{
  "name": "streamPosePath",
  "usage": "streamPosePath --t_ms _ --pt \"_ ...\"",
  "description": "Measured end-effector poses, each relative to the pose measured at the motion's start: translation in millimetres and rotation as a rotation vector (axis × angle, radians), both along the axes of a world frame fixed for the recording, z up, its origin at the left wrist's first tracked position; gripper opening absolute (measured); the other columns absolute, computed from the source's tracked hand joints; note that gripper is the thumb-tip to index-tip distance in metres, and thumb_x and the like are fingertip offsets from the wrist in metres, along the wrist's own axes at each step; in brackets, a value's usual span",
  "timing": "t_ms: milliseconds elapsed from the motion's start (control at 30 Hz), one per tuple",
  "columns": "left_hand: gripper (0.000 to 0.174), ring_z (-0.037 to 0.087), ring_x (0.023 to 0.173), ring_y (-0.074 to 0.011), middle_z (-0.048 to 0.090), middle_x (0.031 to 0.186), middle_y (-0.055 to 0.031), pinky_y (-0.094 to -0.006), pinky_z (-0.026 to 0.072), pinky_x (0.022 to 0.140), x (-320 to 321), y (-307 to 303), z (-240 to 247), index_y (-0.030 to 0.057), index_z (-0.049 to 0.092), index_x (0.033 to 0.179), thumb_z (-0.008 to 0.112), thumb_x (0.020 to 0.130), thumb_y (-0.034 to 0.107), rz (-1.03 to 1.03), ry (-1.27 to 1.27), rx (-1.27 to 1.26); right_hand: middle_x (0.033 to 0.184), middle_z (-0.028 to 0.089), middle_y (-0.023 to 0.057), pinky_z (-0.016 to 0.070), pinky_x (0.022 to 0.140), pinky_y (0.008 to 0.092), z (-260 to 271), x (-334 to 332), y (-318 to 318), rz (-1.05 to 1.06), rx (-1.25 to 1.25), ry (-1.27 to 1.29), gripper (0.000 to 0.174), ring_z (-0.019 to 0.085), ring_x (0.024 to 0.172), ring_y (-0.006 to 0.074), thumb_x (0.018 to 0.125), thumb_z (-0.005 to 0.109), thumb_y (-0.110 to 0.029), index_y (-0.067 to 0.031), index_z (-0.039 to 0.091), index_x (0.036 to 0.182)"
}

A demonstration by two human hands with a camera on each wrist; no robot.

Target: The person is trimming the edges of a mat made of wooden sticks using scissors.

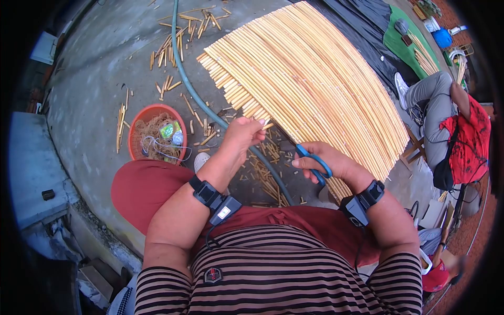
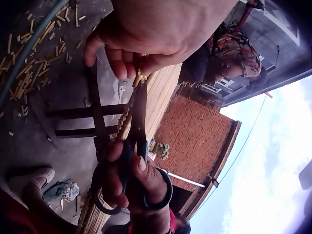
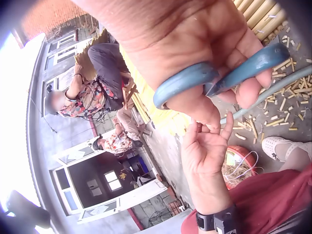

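A broad mat of straw-coloured reed stalks, bound side by side, slopes away before me with uneven ends at its near left edge. At that edge my left hand pinches the end of a stalk between thumb and fingers. My right hand grips blue-handled scissors, thumb and fingers through the loops. In the left wrist view the dark scissor blades point up at the stalk end by the left fingertips. The right wrist view shows the scissor loops round the fingers, the blades hidden.
An orange basket with fibre and string stands left of my knee. A green hose crosses the floor, strewn with cut stalk pieces. Another person in red sits at the right. Dark bars stand under the mat.
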State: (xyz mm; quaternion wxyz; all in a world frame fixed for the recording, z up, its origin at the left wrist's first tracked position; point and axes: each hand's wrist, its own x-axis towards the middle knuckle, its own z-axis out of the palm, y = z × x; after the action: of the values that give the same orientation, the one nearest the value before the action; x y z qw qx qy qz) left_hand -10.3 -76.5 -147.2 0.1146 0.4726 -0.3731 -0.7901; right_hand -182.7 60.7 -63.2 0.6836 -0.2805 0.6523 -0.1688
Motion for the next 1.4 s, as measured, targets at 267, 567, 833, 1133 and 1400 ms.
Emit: streamPosePath --t_ms 267,567,833,1133,1400 --pt "0.018 0.059 0.064 -0.0124 0.062 0.074 -0.0035 -0.0274 0.0502 0.066 1 1 -3 0.0068 0.057 0.081 0.066 0.085 0.022 -0.002 0.011 0.015 0.062 0.056 0.0014 0.0433 0.045 0.0206 9 2 -3 -0.020 0.005 -0.008 0.024 0.055 0.049 0.0085 0.087 0.063 -0.028 -0.0055 0.055 0.088" --pt "0.017 0.059 0.064 -0.0120 0.062 0.074 -0.0035 -0.0266 0.0501 0.065 1 1 -1 0.0074 0.058 0.081 0.066 0.085 0.022 -0.010 0.005 -0.008 0.056 0.054 0.0007 0.0397 0.039 0.0205 7 6 -1 -0.006 -0.018 0.046 0.016 0.051 0.043 0.0079 0.087 0.063 -0.019 -0.0052 0.055 0.084" --pt "0.016 0.059 0.065 -0.0118 0.062 0.074 -0.0031 -0.0268 0.0500 0.066 1 -3 -4 0.0071 0.059 0.082 0.064 0.086 0.022 -0.036 0.003 0.002 0.058 0.055 0.0005 0.0410 0.041 0.0203 12 2 -2 0.030 0.018 0.055 0.020 0.053 0.045 0.0079 0.087 0.063 -0.023 -0.0055 0.055 0.085" --pt "0.016 0.059 0.064 -0.0115 0.062 0.074 -0.0031 -0.0268 0.0499 0.067 0 -2 -4 0.0071 0.059 0.082 0.064 0.087 0.021 -0.038 -0.001 0.007 0.064 0.057 0.0022 0.0439 0.046 0.0207 8 1 -2 -0.023 0.026 -0.036 0.028 0.056 0.049 0.0093 0.088 0.062 -0.032 -0.0049 0.055 0.092" --pt "0.015 0.059 0.064 -0.0113 0.063 0.074 -0.0033 -0.0263 0.0501 0.065 1 -4 -4 0.0070 0.059 0.081 0.063 0.087 0.021 -0.042 0.012 0.017 0.058 0.055 0.0014 0.0404 0.040 0.0198 3 3 -8 -0.026 0.003 -0.028 0.021 0.052 0.044 0.0082 0.087 0.064 -0.024 -0.0056 0.054 0.088"
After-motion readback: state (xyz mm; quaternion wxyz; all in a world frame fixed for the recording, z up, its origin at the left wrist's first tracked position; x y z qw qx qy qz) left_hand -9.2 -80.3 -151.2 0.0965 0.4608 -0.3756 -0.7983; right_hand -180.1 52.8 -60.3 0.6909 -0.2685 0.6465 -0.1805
